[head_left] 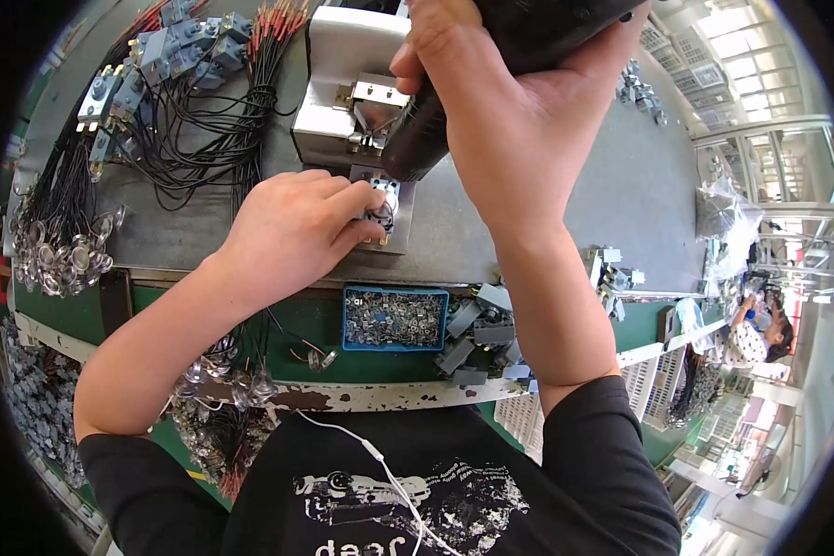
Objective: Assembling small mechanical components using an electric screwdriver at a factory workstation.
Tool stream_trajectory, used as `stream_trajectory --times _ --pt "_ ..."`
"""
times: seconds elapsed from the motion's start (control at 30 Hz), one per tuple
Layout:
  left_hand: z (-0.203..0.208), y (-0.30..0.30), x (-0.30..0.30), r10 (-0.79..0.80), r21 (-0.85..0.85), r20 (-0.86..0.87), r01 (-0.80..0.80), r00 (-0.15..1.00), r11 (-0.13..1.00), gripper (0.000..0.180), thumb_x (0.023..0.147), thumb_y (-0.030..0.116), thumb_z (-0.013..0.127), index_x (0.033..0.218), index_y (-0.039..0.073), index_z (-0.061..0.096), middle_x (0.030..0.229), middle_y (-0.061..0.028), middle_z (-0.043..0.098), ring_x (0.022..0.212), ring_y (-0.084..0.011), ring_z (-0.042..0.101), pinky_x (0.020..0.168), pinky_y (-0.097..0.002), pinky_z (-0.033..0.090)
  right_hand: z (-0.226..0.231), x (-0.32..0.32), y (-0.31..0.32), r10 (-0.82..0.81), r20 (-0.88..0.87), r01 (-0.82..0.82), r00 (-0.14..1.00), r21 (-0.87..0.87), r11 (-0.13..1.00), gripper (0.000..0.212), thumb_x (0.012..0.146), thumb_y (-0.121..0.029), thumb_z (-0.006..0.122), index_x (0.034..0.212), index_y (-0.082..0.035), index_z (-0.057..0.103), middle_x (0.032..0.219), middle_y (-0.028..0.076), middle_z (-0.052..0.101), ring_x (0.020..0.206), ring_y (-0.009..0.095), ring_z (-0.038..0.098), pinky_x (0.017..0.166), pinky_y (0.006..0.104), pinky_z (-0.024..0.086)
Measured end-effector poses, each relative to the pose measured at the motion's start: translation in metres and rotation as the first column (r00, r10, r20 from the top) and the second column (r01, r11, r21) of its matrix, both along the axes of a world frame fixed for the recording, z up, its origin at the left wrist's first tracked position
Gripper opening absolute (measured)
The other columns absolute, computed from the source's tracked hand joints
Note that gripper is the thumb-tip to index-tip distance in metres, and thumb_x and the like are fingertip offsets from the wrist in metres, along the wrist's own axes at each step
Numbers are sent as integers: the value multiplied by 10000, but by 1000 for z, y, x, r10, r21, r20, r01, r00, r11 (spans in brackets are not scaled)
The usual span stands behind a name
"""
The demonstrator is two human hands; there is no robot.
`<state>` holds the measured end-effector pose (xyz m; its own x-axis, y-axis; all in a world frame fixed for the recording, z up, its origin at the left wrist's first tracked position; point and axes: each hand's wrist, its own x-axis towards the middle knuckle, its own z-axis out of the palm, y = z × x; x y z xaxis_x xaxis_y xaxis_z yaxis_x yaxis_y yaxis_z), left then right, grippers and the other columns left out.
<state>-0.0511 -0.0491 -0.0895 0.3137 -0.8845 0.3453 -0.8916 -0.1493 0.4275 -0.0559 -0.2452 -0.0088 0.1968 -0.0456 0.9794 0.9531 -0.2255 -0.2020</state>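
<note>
Probably reached fastening: with left hand [292,222] nearly closed, pinched small grey component [386,199] near centre; with right hand [528,104] wrapped, gripped thick black cylindrical tool [539,37], upper centre. Next, likely needed steady alignment.

We're counting one left hand [296,222] and one right hand [528,102], making two! We're seeing one black tool [537,37], one blue tray [396,348], one white earphone cord [372,450], one other person [746,343]. Grey blocks [157,54] are overlapping, beating any count; tiny metal pieces [394,320] are crowding too thickly for numbers.
</note>
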Motion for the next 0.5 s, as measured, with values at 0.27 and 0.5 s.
stream_trajectory --times 0.27,0.5 --pt "-1 1 -1 20 -6 18 -20 1000 1000 243 877 297 774 999 113 672 777 -49 651 777 -255 677 693 -404 544 7 -43 48 31 -612 262 790 382 886 585 870 134 731 1299 -36 371 962 92 661 792 127 668 649 254 560" --pt "5 -4 0 1 -31 36 0 999 1000 240 874 276 766 1014 105 671 978 -42 659 917 -259 676 778 -406 552 -6 6 -2 -7 47 12 999 -107 994 565 873 137 728 1290 -28 383 956 95 662 787 128 667 638 259 563"
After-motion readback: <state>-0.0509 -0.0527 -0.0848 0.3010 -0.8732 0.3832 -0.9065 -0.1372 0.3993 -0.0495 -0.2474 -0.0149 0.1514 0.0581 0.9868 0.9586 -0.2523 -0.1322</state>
